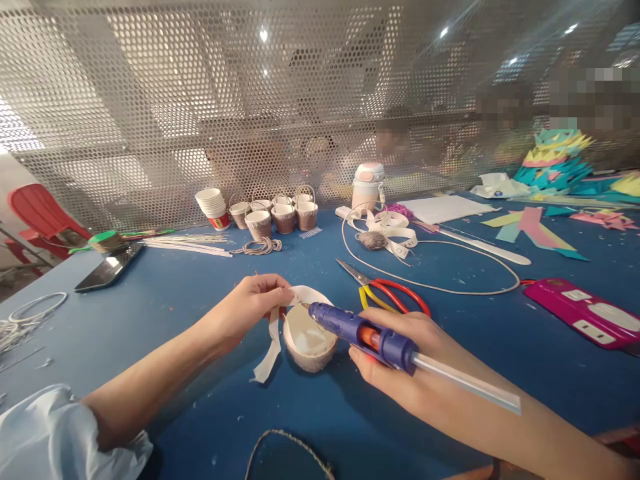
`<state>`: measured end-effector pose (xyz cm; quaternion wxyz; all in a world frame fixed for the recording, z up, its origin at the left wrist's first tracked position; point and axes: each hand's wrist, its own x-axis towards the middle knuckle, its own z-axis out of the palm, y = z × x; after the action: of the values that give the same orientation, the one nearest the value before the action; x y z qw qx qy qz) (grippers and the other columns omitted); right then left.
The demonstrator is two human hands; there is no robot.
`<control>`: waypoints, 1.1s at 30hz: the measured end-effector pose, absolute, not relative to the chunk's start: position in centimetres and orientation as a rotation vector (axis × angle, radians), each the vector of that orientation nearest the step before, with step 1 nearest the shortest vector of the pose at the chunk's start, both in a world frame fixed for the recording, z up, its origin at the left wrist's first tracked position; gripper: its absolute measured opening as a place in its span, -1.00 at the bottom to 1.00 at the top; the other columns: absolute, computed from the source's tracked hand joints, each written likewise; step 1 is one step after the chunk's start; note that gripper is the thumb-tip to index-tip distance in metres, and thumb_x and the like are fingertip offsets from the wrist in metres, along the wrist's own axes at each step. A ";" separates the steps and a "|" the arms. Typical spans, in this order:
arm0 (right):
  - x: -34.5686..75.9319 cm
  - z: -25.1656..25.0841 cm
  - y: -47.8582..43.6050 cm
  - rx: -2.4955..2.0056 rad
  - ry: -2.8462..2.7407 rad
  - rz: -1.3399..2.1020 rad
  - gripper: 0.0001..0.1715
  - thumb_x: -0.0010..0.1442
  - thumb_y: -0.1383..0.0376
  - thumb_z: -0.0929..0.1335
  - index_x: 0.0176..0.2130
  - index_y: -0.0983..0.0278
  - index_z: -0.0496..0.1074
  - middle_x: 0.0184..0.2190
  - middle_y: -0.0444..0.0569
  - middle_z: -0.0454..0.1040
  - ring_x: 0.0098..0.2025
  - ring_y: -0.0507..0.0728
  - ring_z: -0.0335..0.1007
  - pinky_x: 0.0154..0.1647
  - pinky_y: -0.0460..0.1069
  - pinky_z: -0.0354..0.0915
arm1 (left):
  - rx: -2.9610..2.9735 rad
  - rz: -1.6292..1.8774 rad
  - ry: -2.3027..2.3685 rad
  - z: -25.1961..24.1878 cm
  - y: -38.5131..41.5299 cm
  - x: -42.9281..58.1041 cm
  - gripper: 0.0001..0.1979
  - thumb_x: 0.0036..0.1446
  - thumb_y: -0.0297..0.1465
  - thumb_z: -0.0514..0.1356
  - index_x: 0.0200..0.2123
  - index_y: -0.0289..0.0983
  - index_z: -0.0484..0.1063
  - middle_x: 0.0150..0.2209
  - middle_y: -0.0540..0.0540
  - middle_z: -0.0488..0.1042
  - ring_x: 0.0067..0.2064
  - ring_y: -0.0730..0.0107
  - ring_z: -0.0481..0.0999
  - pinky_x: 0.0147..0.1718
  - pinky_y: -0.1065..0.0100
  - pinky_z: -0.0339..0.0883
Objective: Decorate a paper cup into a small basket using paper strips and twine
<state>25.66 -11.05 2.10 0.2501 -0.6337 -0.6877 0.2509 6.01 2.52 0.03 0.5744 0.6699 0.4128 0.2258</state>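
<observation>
My right hand (395, 353) is closed around a blue hot glue gun (345, 323), with a clear glue stick (470, 383) sticking out of its back end. The gun's nozzle tip meets a white paper strip (307, 295) at the rim of a small round bowl-like cup (311, 353), brownish outside and pale inside. My left hand (263, 295) pinches the strip at the far left of that rim, and the strip's loose end hangs down to the table. Just beyond the gun lie scissors (385, 287) with red and yellow handles, partly behind my right hand.
Several small cups with handles (285, 219) and stacked paper cups (211, 203) stand at the back. Near them are a bottle (368, 187), a ball of twine (373, 240) and thin sticks (187, 245). A phone (110, 267) lies left, a magenta power strip (585, 313) right.
</observation>
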 end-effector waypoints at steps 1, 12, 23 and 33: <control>25.6 1.9 -10.9 -1.731 -1.887 0.661 -0.90 0.16 0.30 0.29 -0.42 0.18 0.32 -0.56 -0.18 0.40 -0.49 0.06 0.31 -0.54 -0.09 0.14 | 1.553 0.538 0.965 -0.1 2.5 6.0 -0.80 0.05 -0.26 0.22 -0.47 -0.29 0.42 -0.54 0.03 0.39 -0.52 0.53 0.26 -0.50 0.43 0.12; 25.1 0.4 -10.5 -1.608 -1.963 0.601 -0.88 0.05 0.41 0.31 -0.43 0.20 0.27 -0.58 -0.20 0.35 -0.58 0.01 0.18 -0.59 -0.09 0.04 | 1.401 0.500 0.911 -0.6 1.9 6.2 -0.66 -0.05 -0.15 0.33 -0.46 -0.29 0.37 -0.55 0.03 0.41 -0.58 0.52 0.33 -0.56 0.43 0.17; 24.6 -2.3 -11.2 -1.544 -2.005 0.208 -0.90 0.08 0.42 0.24 -0.41 0.22 0.23 -0.62 -0.17 0.34 -0.62 0.03 0.19 -0.60 -0.05 -0.09 | 1.301 0.507 0.902 -0.4 1.5 6.0 -0.62 -0.12 -0.14 0.38 -0.49 -0.29 0.34 -0.55 0.02 0.42 -0.56 0.53 0.35 -0.55 0.45 0.21; 24.3 -2.3 -11.2 -1.509 -2.059 0.166 -0.93 0.07 0.40 0.21 -0.42 0.23 0.22 -0.62 -0.15 0.33 -0.63 0.01 0.14 -0.60 -0.06 -0.10 | 1.290 0.510 0.895 -0.4 1.3 6.2 -0.67 -0.07 -0.20 0.36 -0.49 -0.30 0.34 -0.57 0.02 0.44 -0.59 0.53 0.35 -0.57 0.46 0.19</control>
<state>24.33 -11.17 -2.26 0.2877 -0.5648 -0.7709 0.0623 6.16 1.26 -0.39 0.6785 0.5741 0.3983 0.2269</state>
